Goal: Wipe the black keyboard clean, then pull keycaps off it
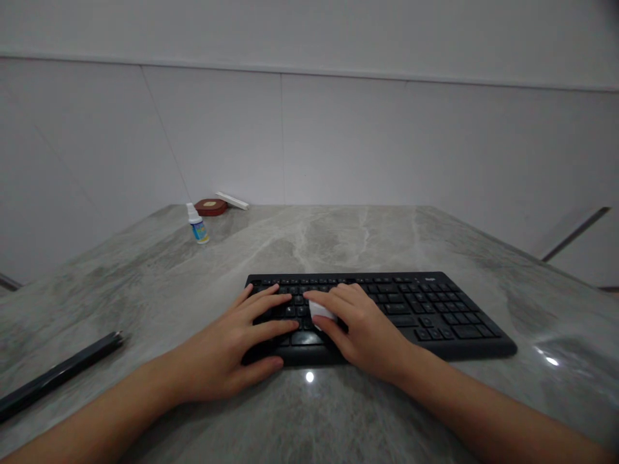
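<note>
1. Keyboard (pixel 425 309), black and full-width, lies flat on the grey marbled worktop (pixel 338 238), near its front edge and slightly right of centre.
2. White wad (pixel 320 312), small and soft-looking, whether cloth or tissue I cannot tell, sits pressed on the keys in the left-middle part of the board.
3. Right hand (pixel 360 332) is half closed over that wad, fingers curled on top and thumb tucked under its near side.
4. Left hand (pixel 236 345) lies open and flat, fingers spread across the leftmost keys and thumb along the front edge; it grips nothing and seems only to steady the board.
5. Progress, as a judgement: the wad is at the left-middle keys, while the right block and number pad lie uncovered and well apart from both hands. No key looks different from its neighbours, so which parts are already wiped cannot be told.
6. Small bottle (pixel 198 223) with a blue label stands upright far back on the left, cap on.
7. Brown round dish (pixel 211 207) and a white flat piece (pixel 233 200) lie just behind it by the wall.
8. Black bar (pixel 58 374) lies at the worktop's left edge.
</note>
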Tool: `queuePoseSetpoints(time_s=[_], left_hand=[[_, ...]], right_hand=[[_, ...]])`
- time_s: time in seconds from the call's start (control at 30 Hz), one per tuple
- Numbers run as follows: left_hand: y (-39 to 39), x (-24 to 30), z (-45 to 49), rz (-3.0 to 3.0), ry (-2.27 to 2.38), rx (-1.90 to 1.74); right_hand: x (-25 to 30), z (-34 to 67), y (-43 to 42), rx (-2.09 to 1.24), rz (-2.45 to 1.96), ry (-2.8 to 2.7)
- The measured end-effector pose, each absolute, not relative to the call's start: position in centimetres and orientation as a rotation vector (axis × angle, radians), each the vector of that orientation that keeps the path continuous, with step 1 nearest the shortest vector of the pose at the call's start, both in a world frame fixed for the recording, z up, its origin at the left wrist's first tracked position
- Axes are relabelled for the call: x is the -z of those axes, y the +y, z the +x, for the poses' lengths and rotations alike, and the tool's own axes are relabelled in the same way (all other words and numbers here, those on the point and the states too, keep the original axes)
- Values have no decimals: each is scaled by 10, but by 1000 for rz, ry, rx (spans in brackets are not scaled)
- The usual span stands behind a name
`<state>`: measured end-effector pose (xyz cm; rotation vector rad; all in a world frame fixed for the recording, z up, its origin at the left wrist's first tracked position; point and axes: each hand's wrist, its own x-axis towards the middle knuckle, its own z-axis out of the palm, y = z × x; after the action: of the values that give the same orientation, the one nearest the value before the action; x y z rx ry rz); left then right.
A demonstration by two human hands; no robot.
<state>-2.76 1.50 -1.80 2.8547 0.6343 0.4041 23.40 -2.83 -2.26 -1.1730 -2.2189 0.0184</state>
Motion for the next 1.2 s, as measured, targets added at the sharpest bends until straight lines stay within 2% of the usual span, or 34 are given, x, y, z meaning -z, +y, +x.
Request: queuePoseSetpoints(time_s=[0.5,1.2], left_hand=[[15,17,-27,2889,634,-347],[15,17,-28,2853,648,-368]], right_hand=[[18,238,-24,-117,-1101,-2279],[17,242,-25,-74,-988,-2374]])
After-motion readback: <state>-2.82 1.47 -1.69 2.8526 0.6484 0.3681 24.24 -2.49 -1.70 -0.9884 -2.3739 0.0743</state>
